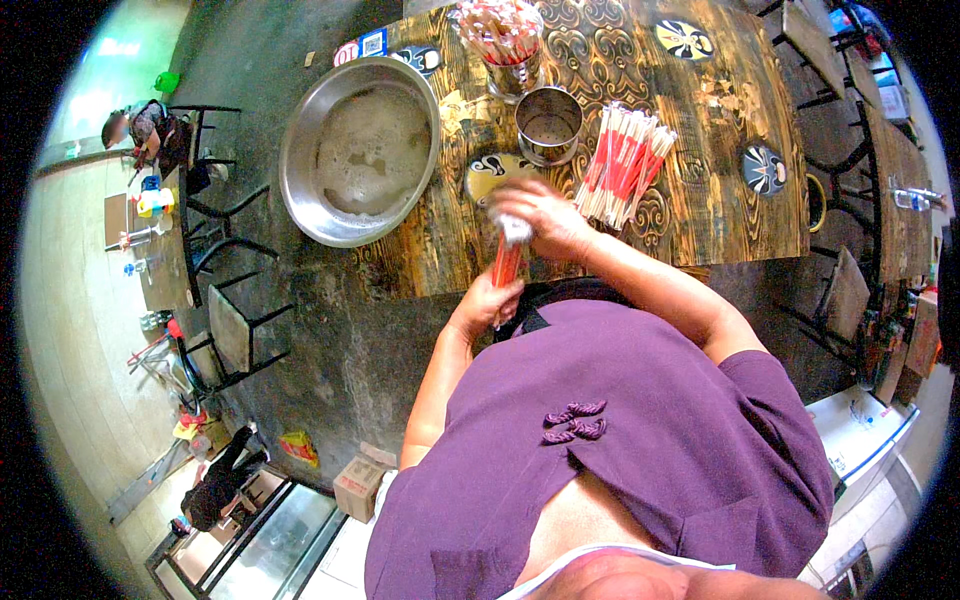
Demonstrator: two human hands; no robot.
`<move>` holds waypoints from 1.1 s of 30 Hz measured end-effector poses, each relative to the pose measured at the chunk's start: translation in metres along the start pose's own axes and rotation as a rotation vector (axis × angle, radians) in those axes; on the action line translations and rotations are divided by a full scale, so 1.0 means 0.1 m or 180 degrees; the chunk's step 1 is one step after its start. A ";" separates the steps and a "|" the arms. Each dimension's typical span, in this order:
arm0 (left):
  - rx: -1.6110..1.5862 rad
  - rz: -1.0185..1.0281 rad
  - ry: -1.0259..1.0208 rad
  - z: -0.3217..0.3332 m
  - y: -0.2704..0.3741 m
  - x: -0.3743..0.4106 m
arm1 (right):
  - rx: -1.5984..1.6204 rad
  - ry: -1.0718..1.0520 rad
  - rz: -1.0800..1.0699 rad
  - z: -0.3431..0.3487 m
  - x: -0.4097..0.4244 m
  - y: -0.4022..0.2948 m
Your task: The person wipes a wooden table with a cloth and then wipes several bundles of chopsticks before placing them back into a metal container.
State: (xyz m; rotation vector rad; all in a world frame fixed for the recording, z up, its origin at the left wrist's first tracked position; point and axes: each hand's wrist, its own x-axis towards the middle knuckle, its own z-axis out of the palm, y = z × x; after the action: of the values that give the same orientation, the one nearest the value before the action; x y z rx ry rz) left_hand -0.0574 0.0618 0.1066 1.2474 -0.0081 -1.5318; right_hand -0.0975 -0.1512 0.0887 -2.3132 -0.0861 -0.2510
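My left hand point(487, 302) grips the lower end of a bundle of red-and-white wrapped chopsticks point(508, 262), held near the table's front edge. My right hand point(544, 221) is blurred and curls around the bundle's pale upper end; whether it grips there cannot be told. Beyond the hands stands an empty-looking metal canister point(549, 127). To its right a loose pile of similar wrapped chopsticks point(624, 161) lies on the table. Behind the canister, another metal canister point(516, 77) is packed with wrapped sticks. A large metal basin point(360, 154) of cloudy, foamy water stands at the left.
The wooden table point(720, 225) has painted masks and carved scrolls. A number sign point(346, 54) and a printed code card point(373, 43) are behind the basin. Chairs point(231, 326) and other tables flank it. One person point(154, 131) is at far left, another point(214, 491) at lower left, near a cardboard box point(358, 486).
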 end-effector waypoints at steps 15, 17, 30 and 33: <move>-0.0347 0.0224 -0.0191 -0.02 0.04 -0.13 | 0.1562 -0.0421 0.1430 0.00 -0.09 0.01; 0.0046 -0.0001 -0.0389 -0.03 0.00 0.03 | 0.4260 -0.0522 0.1500 -0.10 -0.01 -0.12; 0.3741 0.2344 0.1737 -0.09 -0.14 0.93 | 0.2597 0.1610 0.1659 -0.83 0.04 -0.33; 0.4713 0.1726 0.1738 -0.18 -0.29 1.11 | 0.2801 0.1657 0.1649 -0.91 -0.02 -0.32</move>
State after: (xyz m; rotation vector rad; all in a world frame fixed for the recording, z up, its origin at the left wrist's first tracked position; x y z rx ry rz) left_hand -0.0472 0.0041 0.0066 2.4645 -1.1904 -0.4866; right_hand -0.1179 -0.1953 0.1721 -1.2830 0.5502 -0.4312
